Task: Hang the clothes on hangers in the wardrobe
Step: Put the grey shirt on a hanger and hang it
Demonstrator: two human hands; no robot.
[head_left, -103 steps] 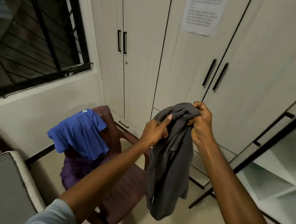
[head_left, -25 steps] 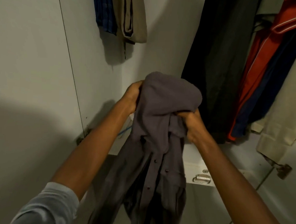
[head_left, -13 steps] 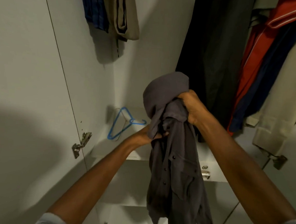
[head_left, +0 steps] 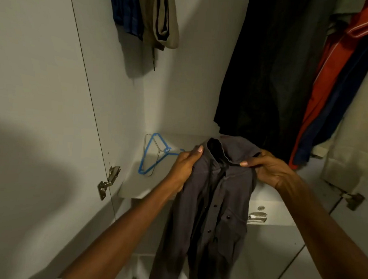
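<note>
i hold the grey shirt (head_left: 214,194) up in front of the open wardrobe (head_left: 181,96), one hand on each side of its collar. my left hand (head_left: 183,167) grips the left shoulder of the shirt, thumb lying on top of the cloth and the other fingers curled under it. my right hand (head_left: 269,167) grips the right shoulder the same way, thumb pointing in toward the collar. the collar stands open between my thumbs, and the buttoned front hangs straight down below my hands, its dark buttons in a line.

behind the shirt is a white shelf (head_left: 133,185) inside the wardrobe. on it lies a blue hanger (head_left: 151,154), flat, with a thin metal hanger just under it; its hook points toward my left hand and comes near the thumb, but i cannot tell whether they touch.

above, clothes hang from a rail out of view: a dark garment (head_left: 263,69) just behind my right hand, a red and navy jacket (head_left: 339,83) to its right, and a pale garment (head_left: 353,148) at the far right. at the upper left hang a blue checked shirt (head_left: 127,10) and beige trousers (head_left: 161,16). a metal hinge (head_left: 108,181) sits on the left door edge, and a metal latch (head_left: 256,217) on the drawer front below the shelf.
</note>
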